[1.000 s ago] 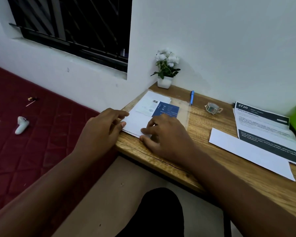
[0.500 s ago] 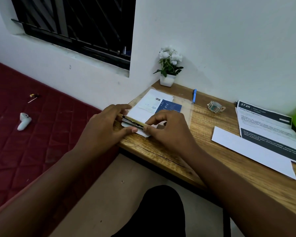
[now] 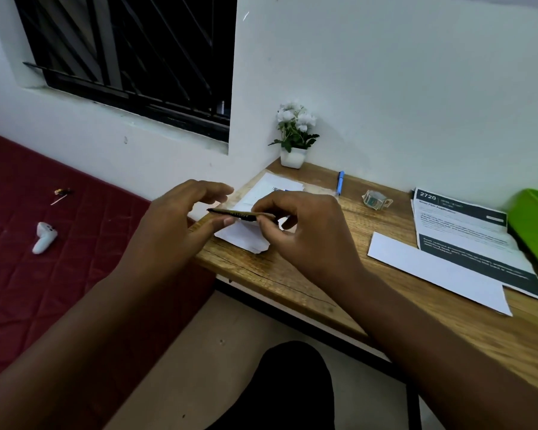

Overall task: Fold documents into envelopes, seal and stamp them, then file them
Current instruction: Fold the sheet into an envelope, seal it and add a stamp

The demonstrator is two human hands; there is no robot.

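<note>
Both hands hold a thin dark and gold strip (image 3: pixel 241 214) just above the white envelopes (image 3: pixel 246 235) at the counter's (image 3: pixel 292 283) left end. The right hand (image 3: pixel 298 231) pinches one end with its fingers clamped on it. The left hand (image 3: pixel 180 225) touches the other end with its thumb, and its fingers are spread apart. I think the strip could slip and fall off the edge onto the floor. A printed document (image 3: pixel 466 234), a white paper (image 3: pixel 438 271), a roll of stamps (image 3: pixel 375 200), a blue pen (image 3: pixel 340 182), a flower pot (image 3: pixel 294 144) and a green tray (image 3: pixel 534 225) sit further right, well apart from the hands.

Bare forearms, no sleeves, dark trousers (image 3: pixel 280 386)
</note>
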